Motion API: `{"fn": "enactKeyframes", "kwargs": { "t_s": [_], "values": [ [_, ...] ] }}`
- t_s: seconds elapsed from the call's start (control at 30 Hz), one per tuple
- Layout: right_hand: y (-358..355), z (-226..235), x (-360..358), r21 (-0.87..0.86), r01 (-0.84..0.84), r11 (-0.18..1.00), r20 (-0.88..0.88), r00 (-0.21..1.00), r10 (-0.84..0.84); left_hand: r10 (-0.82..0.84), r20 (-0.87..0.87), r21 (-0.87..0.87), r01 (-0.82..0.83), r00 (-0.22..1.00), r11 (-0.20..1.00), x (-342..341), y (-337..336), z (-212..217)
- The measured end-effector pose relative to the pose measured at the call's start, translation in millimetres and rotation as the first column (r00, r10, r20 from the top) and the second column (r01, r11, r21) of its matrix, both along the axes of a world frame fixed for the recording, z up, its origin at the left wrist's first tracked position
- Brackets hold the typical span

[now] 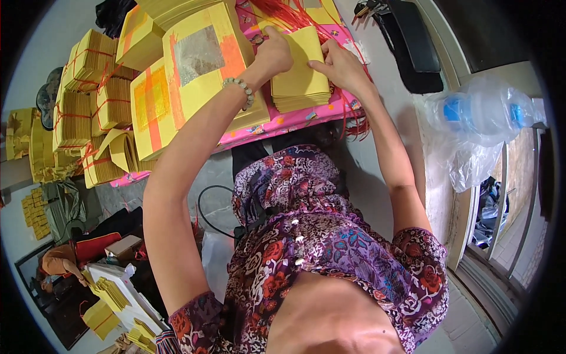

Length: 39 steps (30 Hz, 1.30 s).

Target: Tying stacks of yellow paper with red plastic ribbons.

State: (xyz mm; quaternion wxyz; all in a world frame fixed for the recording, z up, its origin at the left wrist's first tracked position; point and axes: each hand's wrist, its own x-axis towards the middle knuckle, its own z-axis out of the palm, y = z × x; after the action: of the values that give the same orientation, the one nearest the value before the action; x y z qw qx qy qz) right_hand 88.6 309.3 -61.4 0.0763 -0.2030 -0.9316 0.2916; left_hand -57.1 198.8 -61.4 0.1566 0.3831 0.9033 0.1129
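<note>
Both hands rest on a stack of plain yellow paper sheets [299, 82] lying on the pink patterned cloth [283, 123]; the left hand [272, 54] presses its curled fingers on the top sheet's left edge; the right hand [341, 65] pinches its right edge; larger yellow sheets with foil squares [200, 65] lie just left.
</note>
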Motion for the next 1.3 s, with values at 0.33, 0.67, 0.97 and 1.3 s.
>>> {"fn": "enactKeyframes", "kwargs": {
  "t_s": [0.33, 0.67, 0.97, 1.3],
  "values": [
    [-1, -28, -19, 0.534, -0.203, 0.821, -0.082, 0.954, 0.289, -0.098, -0.040, 0.018, 0.099, 0.994, 0.995, 1, -4, 3],
    [7, -54, -18, 0.348, -0.237, 0.907, -0.002, 0.967, 0.254, 0.002, -0.014, 0.098, 0.000, 1.000, 0.995, 9, -8, 6],
    [19, -68, -11, 0.358, -0.280, 0.891, -0.101, 0.937, 0.335, -0.238, -0.317, 0.114, 0.286, 0.918, 0.952, 82, -41, 29],
    [12, -67, -13, 0.320, -0.255, 0.912, -0.129, 0.942, 0.309, -0.202, -0.349, 0.231, 0.293, 0.915, 0.928, 116, -84, -46]
  ]
}}
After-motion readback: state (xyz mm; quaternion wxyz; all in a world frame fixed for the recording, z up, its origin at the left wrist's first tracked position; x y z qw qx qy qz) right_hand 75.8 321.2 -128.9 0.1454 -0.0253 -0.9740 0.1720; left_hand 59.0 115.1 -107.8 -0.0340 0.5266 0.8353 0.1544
